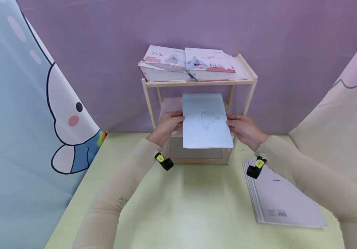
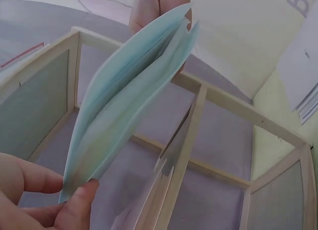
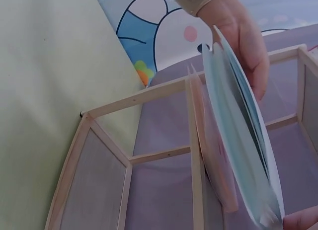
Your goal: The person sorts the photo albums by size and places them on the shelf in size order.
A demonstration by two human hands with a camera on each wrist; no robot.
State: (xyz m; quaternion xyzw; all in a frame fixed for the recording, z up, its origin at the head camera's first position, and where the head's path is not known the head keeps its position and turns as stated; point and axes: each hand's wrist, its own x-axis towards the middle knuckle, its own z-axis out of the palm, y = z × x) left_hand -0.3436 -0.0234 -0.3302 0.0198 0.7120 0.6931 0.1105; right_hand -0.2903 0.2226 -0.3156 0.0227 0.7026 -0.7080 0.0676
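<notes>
A thin pale-blue booklet point(image 1: 204, 135) with a whale drawing on its cover is held level in front of the small wooden shelf point(image 1: 200, 83). My left hand point(image 1: 168, 126) pinches its left edge between thumb and fingers. At the opposite edge, my right hand point(image 1: 247, 131) grips it the same way. The wrist views show its pages point(image 2: 136, 88) slightly spread along one side. Just below the booklet, a pink booklet point(image 3: 216, 155) lies on the middle board, partly covered in the head view.
Several picture books point(image 1: 170, 60) lie in two stacks on the shelf's top. Large white books point(image 1: 290, 200) are piled on the pale green table point(image 1: 178, 214) at the right. A purple cloth point(image 1: 103, 52) hangs behind, with printed cloths at both sides.
</notes>
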